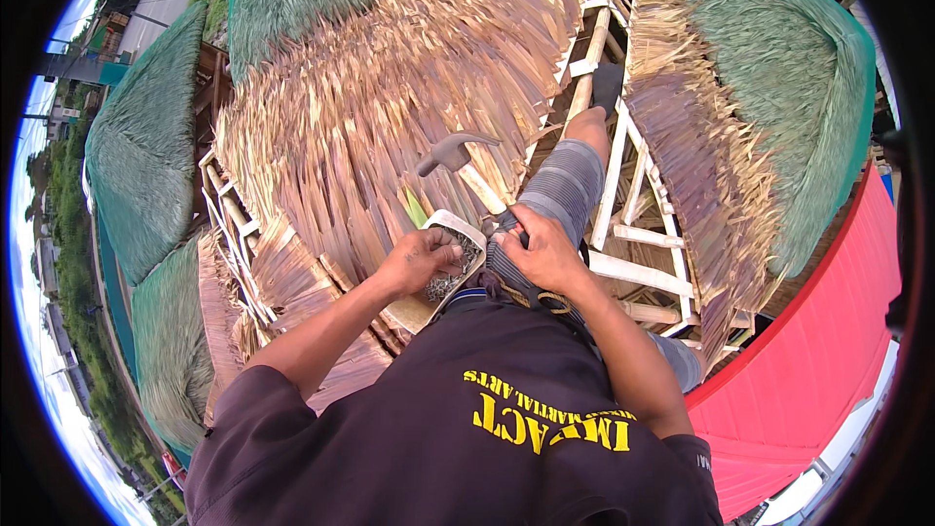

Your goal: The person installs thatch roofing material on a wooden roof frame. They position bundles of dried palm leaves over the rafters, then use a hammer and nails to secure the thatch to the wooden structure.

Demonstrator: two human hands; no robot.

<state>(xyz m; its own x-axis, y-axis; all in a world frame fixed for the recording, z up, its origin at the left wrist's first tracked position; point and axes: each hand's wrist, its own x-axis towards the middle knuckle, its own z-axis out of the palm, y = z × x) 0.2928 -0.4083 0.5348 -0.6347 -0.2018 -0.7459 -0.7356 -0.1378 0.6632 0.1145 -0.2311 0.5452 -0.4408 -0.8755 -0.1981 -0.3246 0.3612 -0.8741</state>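
Observation:
My right hand (545, 251) is closed around the pale handle of a claw hammer (483, 191), whose dark metal head points up and away to the left. At my waist sits a cream plastic container (454, 219) with a cut-open top, holding many small grey nails (462, 282). My left hand (421, 261) reaches into its left side with fingers pinched together among the nails. What the fingertips hold is too small to make out. A green leaf strip (416, 208) stands just beyond the container.
Brown thatch panels (390, 107) slope ahead and left, with another thatch panel (696, 127) at right. Between them runs an open bamboo frame (633, 234) with gaps, my leg (570, 175) across it. Green-netted thatch roofs (769, 68) and a red roof (789, 390) lie around.

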